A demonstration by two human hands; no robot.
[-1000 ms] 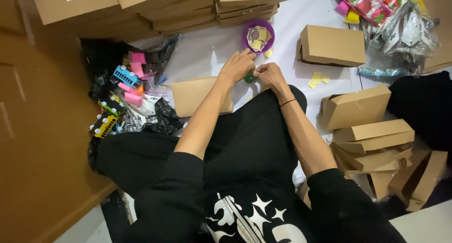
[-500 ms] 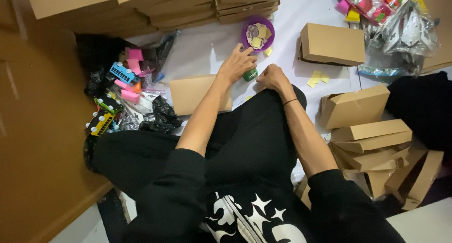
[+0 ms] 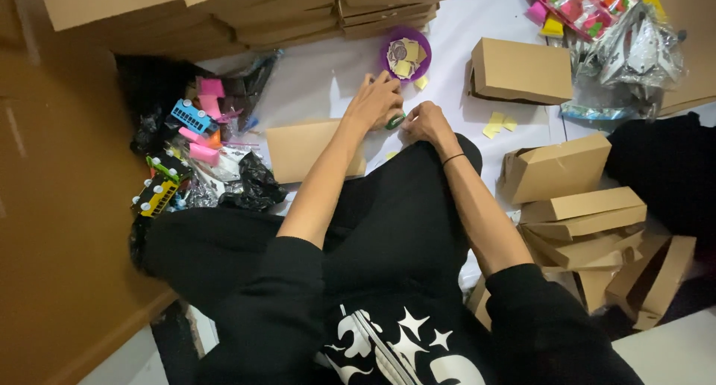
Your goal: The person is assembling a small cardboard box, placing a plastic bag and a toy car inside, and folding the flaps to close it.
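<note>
Both hands (image 3: 403,113) meet; green tape roll (image 3: 395,121) between fingers.

Person: black short-sleeved shirt (image 3: 388,281) with white star print (image 3: 403,333); black trousers (image 3: 224,243); thin black band (image 3: 452,159) behind right-hand fingers.

White floor sheet (image 3: 313,79) bears cardboard boxes (image 3: 522,70); purple bowl (image 3: 406,53); perhaps toy buses (image 3: 158,195).

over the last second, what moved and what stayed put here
The left hand reached forward toward the purple bowl half a second ago and has eased back, fingers on a small green thing that I cannot identify. The right hand stayed close beside it. Bowl, flat cardboard box and toy buses did not shift; small offsets look like head movement.
</note>
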